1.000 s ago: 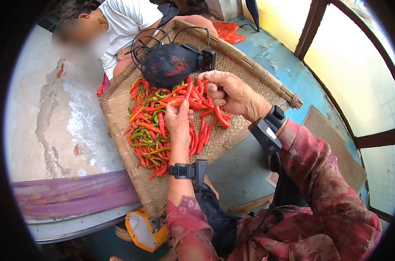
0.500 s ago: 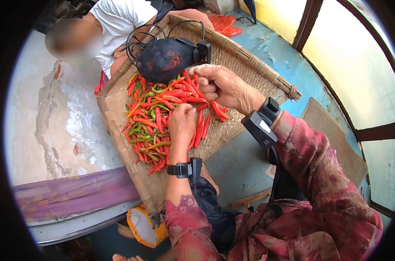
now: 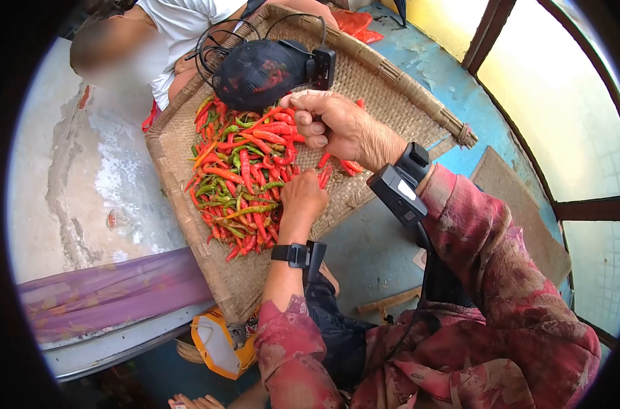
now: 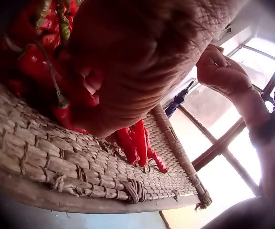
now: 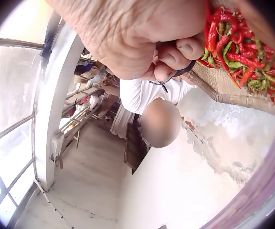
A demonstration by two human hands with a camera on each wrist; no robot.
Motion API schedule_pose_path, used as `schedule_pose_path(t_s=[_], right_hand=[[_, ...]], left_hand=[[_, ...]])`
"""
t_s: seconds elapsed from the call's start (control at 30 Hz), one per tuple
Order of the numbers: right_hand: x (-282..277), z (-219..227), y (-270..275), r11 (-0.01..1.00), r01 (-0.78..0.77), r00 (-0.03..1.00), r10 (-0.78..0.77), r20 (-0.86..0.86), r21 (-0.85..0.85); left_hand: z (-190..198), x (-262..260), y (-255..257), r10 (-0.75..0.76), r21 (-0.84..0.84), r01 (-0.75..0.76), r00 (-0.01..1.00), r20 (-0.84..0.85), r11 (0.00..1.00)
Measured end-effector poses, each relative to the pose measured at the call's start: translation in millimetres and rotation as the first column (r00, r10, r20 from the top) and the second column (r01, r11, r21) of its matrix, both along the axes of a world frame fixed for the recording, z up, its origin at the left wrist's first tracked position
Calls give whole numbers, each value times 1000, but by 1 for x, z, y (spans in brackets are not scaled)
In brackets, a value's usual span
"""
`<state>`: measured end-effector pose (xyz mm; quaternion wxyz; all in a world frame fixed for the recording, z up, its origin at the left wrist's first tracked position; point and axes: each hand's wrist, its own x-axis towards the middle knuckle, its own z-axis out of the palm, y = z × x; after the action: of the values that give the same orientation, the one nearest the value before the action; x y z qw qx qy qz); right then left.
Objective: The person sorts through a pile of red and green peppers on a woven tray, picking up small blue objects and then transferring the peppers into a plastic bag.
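A pile of red, green and orange chili peppers [image 3: 245, 174] lies on a woven tray [image 3: 385, 102]. My left hand [image 3: 304, 198] reaches down at the pile's right side, its fingertips among red chilies. In the left wrist view, that hand's palm [image 4: 142, 62] hides most of its fingers; I cannot tell whether they grip a chili. Above the pile's far right side is my right hand [image 3: 341, 126], thumb and forefinger brought together, other fingers curled. The right wrist view shows its curled fingers [image 5: 168, 59] with nothing visible in them.
A rounded black mesh bundle [image 3: 259, 75] with cables and a small black box sits on the tray's far part. Beyond the tray is a person in a white shirt [image 3: 187, 27]. A yellow-orange container [image 3: 221, 344] stands below the near corner; windows [image 3: 555, 102] line the right.
My left hand has come away from beside the right hand, where it was at a red chili, and moved down and right to the pile's edge. My right hand keeps its curled shape.
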<state>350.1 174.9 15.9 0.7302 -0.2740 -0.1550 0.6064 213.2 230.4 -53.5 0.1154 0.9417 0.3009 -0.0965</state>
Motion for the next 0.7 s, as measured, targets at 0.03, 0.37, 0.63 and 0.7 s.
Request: schedule_pose_path(t_s=[0.03,0.37,0.63,0.7], right_hand=[[1,0,-1,1000,-4,1000,4,3,-4],[22,0,-17,999,49,999,-50,9,7],[29,-2,-26,999,52,998,-52,20,-8],[28,-2,-26,999,43,999,-42,25,-11]], left_hand=[[-2,-2,1,-19,15,18,999,28,1000],[9,9,6,122,-112,-98,964,235,989],[15,20,39,666,-818,97,530,525,567],[17,26,39,741,-843,87,434,512,531]])
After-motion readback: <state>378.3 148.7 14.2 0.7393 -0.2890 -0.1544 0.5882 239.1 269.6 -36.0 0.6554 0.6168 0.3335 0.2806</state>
